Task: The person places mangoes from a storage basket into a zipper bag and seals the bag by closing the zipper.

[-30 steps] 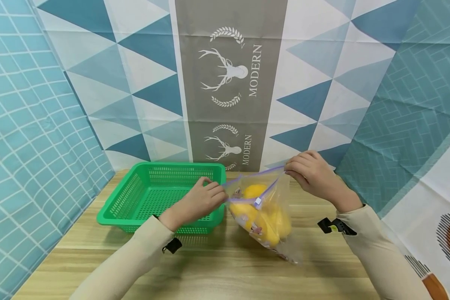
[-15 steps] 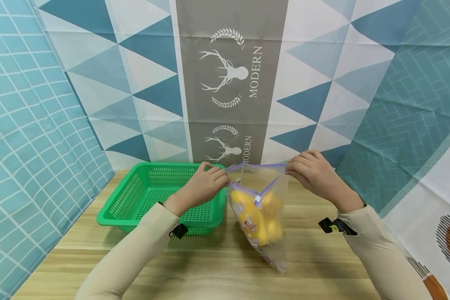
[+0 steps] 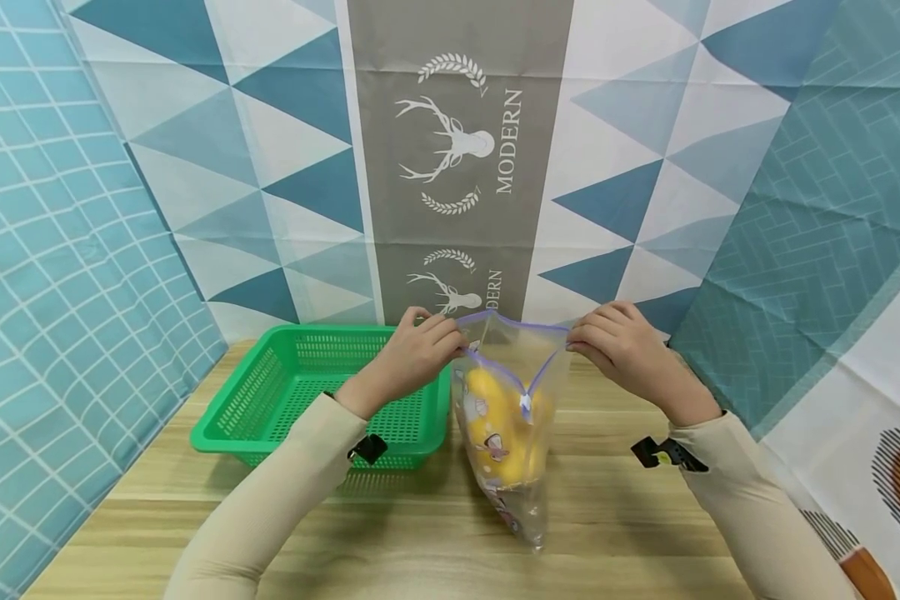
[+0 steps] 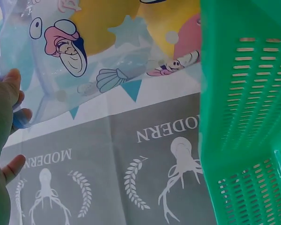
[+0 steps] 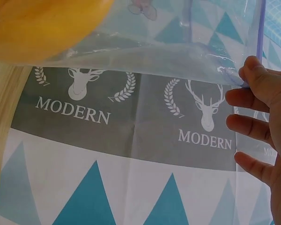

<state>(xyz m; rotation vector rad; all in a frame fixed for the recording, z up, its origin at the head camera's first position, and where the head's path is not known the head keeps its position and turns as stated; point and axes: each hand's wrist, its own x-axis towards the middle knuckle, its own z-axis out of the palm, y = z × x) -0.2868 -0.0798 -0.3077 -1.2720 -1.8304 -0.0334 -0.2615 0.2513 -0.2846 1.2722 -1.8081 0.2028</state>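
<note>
A clear zip bag [image 3: 498,454] with purple edging and cartoon prints hangs upright between my hands, its mouth spread wide. Several yellow rounded items [image 3: 487,417] sit inside it, partly covered by the prints; one yellow item [image 5: 51,28] shows smooth in the right wrist view. My left hand [image 3: 420,350] pinches the bag's left top corner between thumb and finger. At the opposite corner my right hand [image 3: 618,354] pinches the purple edge, the other fingers held away from the plastic. A white slider [image 3: 525,402] sits at the front edge of the mouth.
Left of the bag, a green slotted plastic basket [image 3: 217,433] stands on the wooden table [image 3: 420,550], partly behind my left hand. Patterned cloth [image 3: 465,50] rises behind the table, with blue checked cloth [image 3: 45,292] along the left.
My left hand has risen and moved slightly right with its corner. The bag has swung from slanting rightward to hanging nearly straight, and its mouth has spread. My right hand has barely moved.
</note>
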